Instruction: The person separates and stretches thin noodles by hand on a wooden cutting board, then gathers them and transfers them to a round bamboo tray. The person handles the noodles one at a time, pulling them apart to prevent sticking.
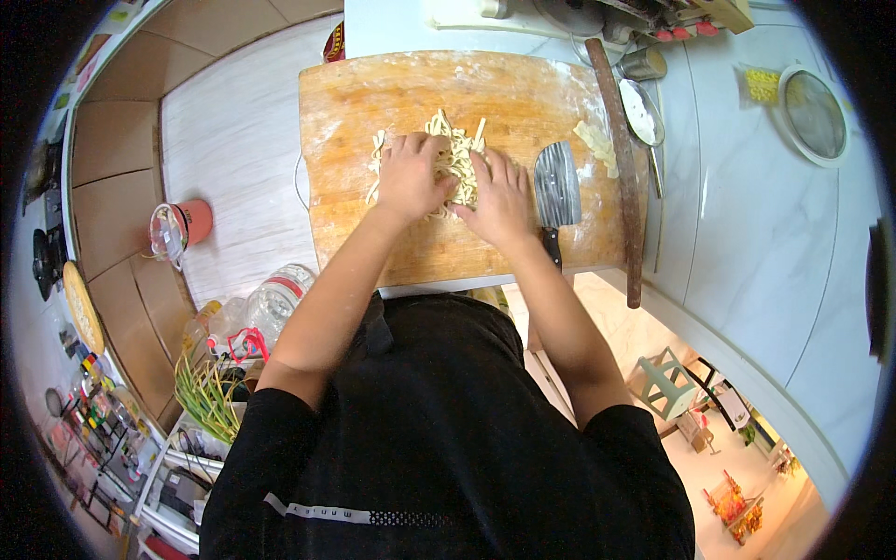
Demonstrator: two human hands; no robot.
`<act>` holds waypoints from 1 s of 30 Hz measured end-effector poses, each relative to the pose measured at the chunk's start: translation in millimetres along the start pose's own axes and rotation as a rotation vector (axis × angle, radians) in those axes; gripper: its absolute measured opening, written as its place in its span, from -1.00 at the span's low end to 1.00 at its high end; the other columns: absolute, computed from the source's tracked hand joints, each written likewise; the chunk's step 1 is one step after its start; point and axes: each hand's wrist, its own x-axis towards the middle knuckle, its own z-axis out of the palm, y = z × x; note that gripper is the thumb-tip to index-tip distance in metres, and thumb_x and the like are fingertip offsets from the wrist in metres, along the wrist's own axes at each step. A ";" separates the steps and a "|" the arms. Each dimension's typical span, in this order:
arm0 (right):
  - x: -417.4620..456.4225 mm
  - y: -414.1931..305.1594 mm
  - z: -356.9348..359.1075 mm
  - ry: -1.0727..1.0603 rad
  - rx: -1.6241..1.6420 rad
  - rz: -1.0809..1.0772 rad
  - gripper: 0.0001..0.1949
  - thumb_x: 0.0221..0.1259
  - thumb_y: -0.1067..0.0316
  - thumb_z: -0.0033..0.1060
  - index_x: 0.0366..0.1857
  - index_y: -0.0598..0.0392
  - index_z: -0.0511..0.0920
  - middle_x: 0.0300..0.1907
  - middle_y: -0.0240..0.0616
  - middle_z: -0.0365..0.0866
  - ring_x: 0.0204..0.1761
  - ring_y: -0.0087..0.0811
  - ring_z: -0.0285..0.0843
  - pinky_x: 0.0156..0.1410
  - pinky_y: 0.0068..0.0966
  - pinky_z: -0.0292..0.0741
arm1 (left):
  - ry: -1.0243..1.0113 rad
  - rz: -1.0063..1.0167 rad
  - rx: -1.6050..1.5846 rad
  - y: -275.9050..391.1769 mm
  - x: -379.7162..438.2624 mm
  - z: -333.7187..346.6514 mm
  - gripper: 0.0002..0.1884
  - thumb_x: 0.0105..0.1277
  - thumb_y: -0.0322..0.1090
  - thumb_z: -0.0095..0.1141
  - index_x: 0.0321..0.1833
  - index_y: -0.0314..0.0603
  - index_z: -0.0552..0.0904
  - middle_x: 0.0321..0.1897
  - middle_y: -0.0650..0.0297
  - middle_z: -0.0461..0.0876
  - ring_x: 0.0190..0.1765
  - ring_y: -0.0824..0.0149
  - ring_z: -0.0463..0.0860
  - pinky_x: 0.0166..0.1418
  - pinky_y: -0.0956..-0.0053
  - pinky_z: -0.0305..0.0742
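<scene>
A loose heap of cut dough noodles [458,157] lies on a floured wooden board [420,84]. My left hand [413,175] rests on the heap's left side with its fingers over the strands; a few strands lie just left of it. My right hand [500,199] touches the heap's right side, thumb and fingers apart. Whether either hand grips any strands cannot be told. To the right of my right hand is a cleaver [558,183] with a black handle towards me. Beyond it are a flattened dough scrap [596,145] and a long wooden rolling pin [619,154].
Beside the rolling pin are a ladle of flour [638,115] and a metal cup [642,64]. A round sieve [813,115] is on the counter at far right. Left of the board, on the floor, stand a red bin [192,222] and large plastic bottles [276,297].
</scene>
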 end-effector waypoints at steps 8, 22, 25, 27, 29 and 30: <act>7.6 4.9 -17.3 -0.051 0.813 0.371 -0.75 0.15 0.30 0.35 -0.15 0.17 0.61 -0.22 -0.15 0.68 -0.19 -0.30 0.66 -0.10 -0.42 0.55 | -0.180 -0.403 -0.804 -16.2 11.4 3.7 -0.65 0.34 -0.15 0.23 -0.08 -0.33 0.52 -0.39 0.08 0.61 -0.33 0.20 0.60 -0.19 0.37 0.47; -2.2 0.8 -152.0 -0.074 1.614 -0.081 -0.72 0.06 0.71 0.27 -0.19 0.16 0.46 -0.12 -0.28 0.51 -0.03 -0.50 0.53 0.08 -0.54 0.51 | -0.194 0.057 -1.038 54.1 -0.4 -139.8 -0.73 0.18 -0.60 0.29 -0.13 -0.22 0.49 -0.22 0.34 0.54 -0.15 0.46 0.58 -0.01 0.49 0.56; -2.7 -2.0 -160.2 -0.098 1.674 -0.056 -0.72 0.06 0.70 0.28 -0.18 0.17 0.46 -0.12 -0.28 0.51 -0.03 -0.50 0.54 0.07 -0.54 0.52 | -0.151 0.063 -0.868 65.8 0.3 -145.5 -0.70 0.17 -0.61 0.28 -0.09 -0.21 0.50 -0.22 0.35 0.53 -0.15 0.46 0.57 -0.03 0.50 0.54; -2.6 -2.0 -164.9 -0.128 1.570 0.011 -0.73 0.09 0.63 0.31 -0.15 0.17 0.47 -0.11 -0.25 0.53 -0.02 -0.47 0.56 0.08 -0.51 0.53 | -0.161 0.029 -0.925 70.5 0.9 -146.2 -0.67 0.17 -0.64 0.27 -0.05 -0.19 0.50 -0.20 0.37 0.52 -0.15 0.48 0.56 -0.04 0.52 0.52; 0.4 -1.3 -166.9 -0.155 1.354 0.123 -0.73 0.14 0.51 0.35 -0.11 0.15 0.48 -0.10 -0.20 0.55 0.00 -0.40 0.59 0.10 -0.43 0.55 | -0.156 -0.092 -0.772 66.9 4.3 -141.8 -0.68 0.19 -0.58 0.28 -0.03 -0.19 0.52 -0.17 0.32 0.56 -0.13 0.42 0.59 -0.03 0.51 0.53; 3.2 1.2 -162.2 -0.114 1.013 0.101 -0.70 0.15 0.43 0.36 -0.07 0.13 0.49 -0.06 -0.15 0.55 0.03 -0.34 0.59 0.14 -0.37 0.54 | -0.146 -0.153 -0.697 62.3 6.4 -138.5 -0.68 0.19 -0.55 0.29 -0.02 -0.19 0.53 -0.16 0.29 0.58 -0.11 0.39 0.61 -0.02 0.50 0.53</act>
